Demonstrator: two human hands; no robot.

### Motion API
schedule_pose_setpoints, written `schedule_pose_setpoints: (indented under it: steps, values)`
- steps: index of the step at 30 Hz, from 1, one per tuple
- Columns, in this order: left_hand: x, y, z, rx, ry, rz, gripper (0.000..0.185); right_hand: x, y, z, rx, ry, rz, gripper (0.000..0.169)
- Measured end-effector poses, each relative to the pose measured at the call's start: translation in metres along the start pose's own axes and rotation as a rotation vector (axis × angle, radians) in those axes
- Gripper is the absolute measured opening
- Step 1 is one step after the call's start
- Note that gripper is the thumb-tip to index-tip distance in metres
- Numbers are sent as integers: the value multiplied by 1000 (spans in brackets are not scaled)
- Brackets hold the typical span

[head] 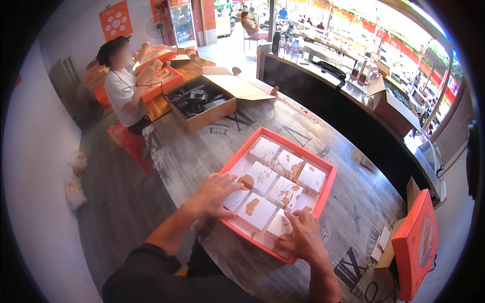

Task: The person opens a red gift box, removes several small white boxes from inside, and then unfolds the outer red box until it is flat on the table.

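Observation:
A red-rimmed gift box tray point(330, 181) lies on the grey wooden table before me, with several small white boxes printed in gold inside it. My left hand point(214, 195) rests over the tray's left edge, its fingers spread on a white box with a gold disc point(235, 197). My right hand point(303, 235) is at the near right corner, thumb and fingers around a white box point(279, 224). Left of that one sits another white box with a gold pattern point(257, 210), between my hands.
A cardboard carton point(212, 113) with cables and dark items stands at the table's far left. Beyond it a person point(123, 87) handles red trays. A red box lid point(415, 242) leans at the right beside opened cardboard. A black-fronted counter point(326, 102) runs behind.

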State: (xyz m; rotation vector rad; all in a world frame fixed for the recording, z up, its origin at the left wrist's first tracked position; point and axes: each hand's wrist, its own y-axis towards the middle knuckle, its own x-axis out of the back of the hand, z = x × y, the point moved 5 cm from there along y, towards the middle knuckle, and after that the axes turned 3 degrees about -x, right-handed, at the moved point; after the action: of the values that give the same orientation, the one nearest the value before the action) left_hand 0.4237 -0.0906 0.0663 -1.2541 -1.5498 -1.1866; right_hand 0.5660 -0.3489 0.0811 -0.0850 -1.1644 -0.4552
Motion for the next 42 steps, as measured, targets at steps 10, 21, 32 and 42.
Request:
schedule_pose_setpoints:
  steps: [10, 21, 32, 42]
  values:
    - [12, -6, 1, 67, -253, -105, 83, 14, -2, -10, -86, 443, -262, 80]
    - [11, -13, 0, 57, -431, -343, 65, -1, -7, -19, -209, 1183, -506, 88]
    - [9, -24, -8, 116, -888, -335, 70, 6, -14, -33, -94, 1640, -816, 52]
    - [14, -48, -8, -10, -1002, -357, 77, 0, -10, -46, -291, 1906, -600, 41]
